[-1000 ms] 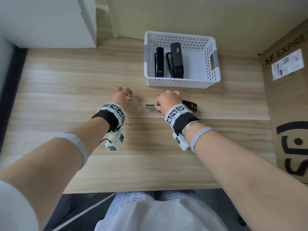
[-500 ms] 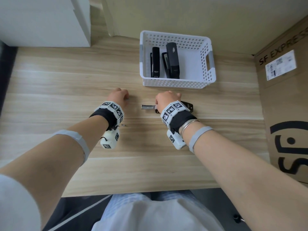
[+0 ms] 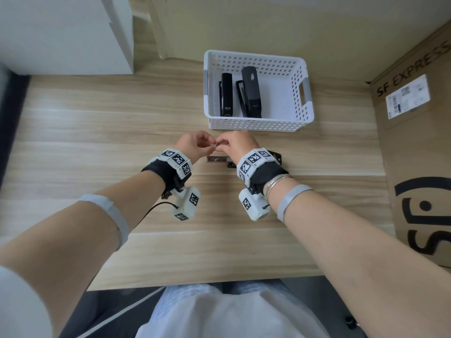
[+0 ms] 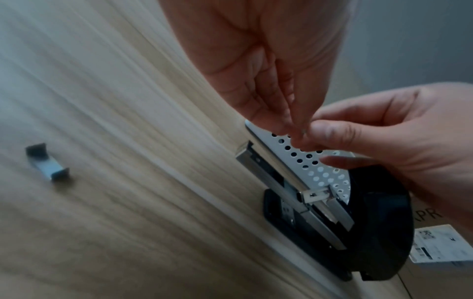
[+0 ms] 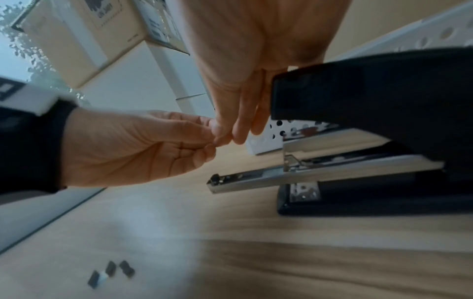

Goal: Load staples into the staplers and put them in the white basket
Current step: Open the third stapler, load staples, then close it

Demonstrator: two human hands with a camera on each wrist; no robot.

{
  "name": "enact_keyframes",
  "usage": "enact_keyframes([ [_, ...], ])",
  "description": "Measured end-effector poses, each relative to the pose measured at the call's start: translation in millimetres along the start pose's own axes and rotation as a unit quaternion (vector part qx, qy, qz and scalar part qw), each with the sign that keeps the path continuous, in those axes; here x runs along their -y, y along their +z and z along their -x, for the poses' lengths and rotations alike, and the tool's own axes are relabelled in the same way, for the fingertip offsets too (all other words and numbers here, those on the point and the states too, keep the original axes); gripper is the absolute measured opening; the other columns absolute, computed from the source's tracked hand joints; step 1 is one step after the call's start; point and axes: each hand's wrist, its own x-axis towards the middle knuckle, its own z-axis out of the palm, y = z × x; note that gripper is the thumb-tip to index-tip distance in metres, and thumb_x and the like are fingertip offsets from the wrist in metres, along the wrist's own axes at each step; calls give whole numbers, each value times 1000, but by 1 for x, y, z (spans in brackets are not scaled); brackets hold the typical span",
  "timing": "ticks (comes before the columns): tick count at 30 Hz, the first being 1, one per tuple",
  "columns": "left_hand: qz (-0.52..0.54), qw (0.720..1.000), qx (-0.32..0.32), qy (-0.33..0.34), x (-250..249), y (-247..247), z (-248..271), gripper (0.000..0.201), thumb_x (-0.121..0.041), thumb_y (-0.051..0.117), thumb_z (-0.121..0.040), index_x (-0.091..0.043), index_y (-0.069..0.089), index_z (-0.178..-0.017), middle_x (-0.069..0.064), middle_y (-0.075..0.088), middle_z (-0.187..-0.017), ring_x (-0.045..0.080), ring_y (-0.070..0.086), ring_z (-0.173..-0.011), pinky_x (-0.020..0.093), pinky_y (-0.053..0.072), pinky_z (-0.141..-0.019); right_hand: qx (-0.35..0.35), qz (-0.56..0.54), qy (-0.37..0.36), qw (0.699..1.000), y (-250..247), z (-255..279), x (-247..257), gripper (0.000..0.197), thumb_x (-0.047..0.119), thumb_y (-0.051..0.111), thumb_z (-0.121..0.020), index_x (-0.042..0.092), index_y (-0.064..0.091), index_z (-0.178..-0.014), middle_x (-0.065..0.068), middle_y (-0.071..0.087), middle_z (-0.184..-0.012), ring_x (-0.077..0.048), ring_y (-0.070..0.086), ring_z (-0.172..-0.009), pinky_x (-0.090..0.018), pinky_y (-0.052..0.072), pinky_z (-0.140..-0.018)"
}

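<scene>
While your left hand (image 3: 192,146) and right hand (image 3: 238,145) meet fingertip to fingertip at mid-frame, both pinch a small strip of staples (image 3: 217,145) just above the open stapler (image 3: 244,161), which lies on the wooden table (image 3: 97,132) with its metal tray slid out leftward. The white basket (image 3: 258,124), just above your hands, holds two black staplers (image 3: 251,92). A cardboard box (image 3: 415,142) walls the right edge; a white cabinet (image 3: 66,32) fills the upper left. Bare tabletop spreads left and below.

Two black staplers (image 3: 240,93) lie in the white basket (image 3: 303,111); a third (image 5: 358,141) lies open beside it.
</scene>
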Motion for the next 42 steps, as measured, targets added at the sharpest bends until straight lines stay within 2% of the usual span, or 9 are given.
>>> enact_keyframes([
  [3, -2, 1000, 12, -7, 4, 1, 0, 27, -6, 67, -81, -27, 57, -68, -6, 62, -68, -1, 61, -56, 23, 52, -75, 4, 88, -12, 996, -1, 3, -2, 23, 35, 53, -94, 27, 71, -106, 0, 72, -103, -21, 64, -99, -34, 51, -90],
  [7, -19, 999, 13, -21, 4, 7, 3, 29, -5, 68, -80, -26, 56, -63, -3, 64, -66, 15, 62, -66, 32, 52, -83, 8, 157, -38, 987, 3, 7, 1, 30, 28, 41, -98, 25, 70, -105, -5, 68, -105, -26, 60, -104, -33, 44, -88],
  [14, 12, 1000, -5, -23, 7, 6, 3, 29, -4, 65, -82, -25, 56, -65, -6, 64, -66, -13, 59, -47, 3, 48, -61, 14, 120, -14, 993, 4, 3, 0, 21, 41, 62, -86, 30, 70, -102, 1, 68, -104, -20, 61, -104, -30, 47, -83],
  [19, 16, 999, 6, -27, 5, 5, -3, 30, 3, 63, -81, -22, 57, -66, -9, 68, -57, 14, 64, -57, 32, 56, -78, 20, 150, -14, 988, 2, 0, -1, 23, 35, 58, -92, 24, 69, -108, -5, 65, -108, -23, 57, -109, -30, 42, -89],
  [23, -116, 993, -16, 10, 3, 7, 0, 14, -1, 63, -81, -9, 63, -91, 7, 66, -86, 19, 57, -77, 16, 44, -67, 40, 201, -22, 979, 7, -1, -5, 24, 26, 57, -93, 27, 65, -116, 0, 65, -106, -20, 50, -117, -31, 33, -100],
  [26, -171, 985, -12, 27, 3, 9, 1, 17, -2, 63, -81, -3, 64, -98, 13, 71, -98, 15, 55, -80, 21, 44, -72, 46, 227, -23, 973, 14, -3, -3, 26, 23, 58, -91, 30, 65, -115, 3, 67, -107, -18, 50, -119, -33, 29, -104],
  [34, -150, 988, -16, 14, 8, 7, -2, 17, 3, 59, -81, -2, 64, -96, 16, 73, -96, 15, 57, -79, 22, 44, -79, 43, 293, -25, 955, 21, -7, -3, 17, 20, 56, -91, 23, 68, -104, -1, 69, -102, -22, 59, -107, -39, 26, -108],
  [38, -147, 989, -11, 18, 9, 7, -1, 17, 4, 58, -81, 0, 64, -96, 19, 72, -96, 16, 58, -80, 23, 46, -81, 61, 274, -14, 960, 18, -11, -1, 21, 36, 57, -92, 22, 67, -104, 0, 68, -103, -22, 60, -105, -38, 31, -102],
  [42, -155, 988, 1, 26, 8, 5, 0, 19, 5, 58, -79, 0, 64, -96, 19, 72, -97, 17, 57, -81, 25, 46, -82, 65, 250, 8, 966, 18, -17, 0, 20, 28, 53, -94, 23, 67, -107, 0, 68, -110, -22, 59, -109, -36, 36, -95],
])
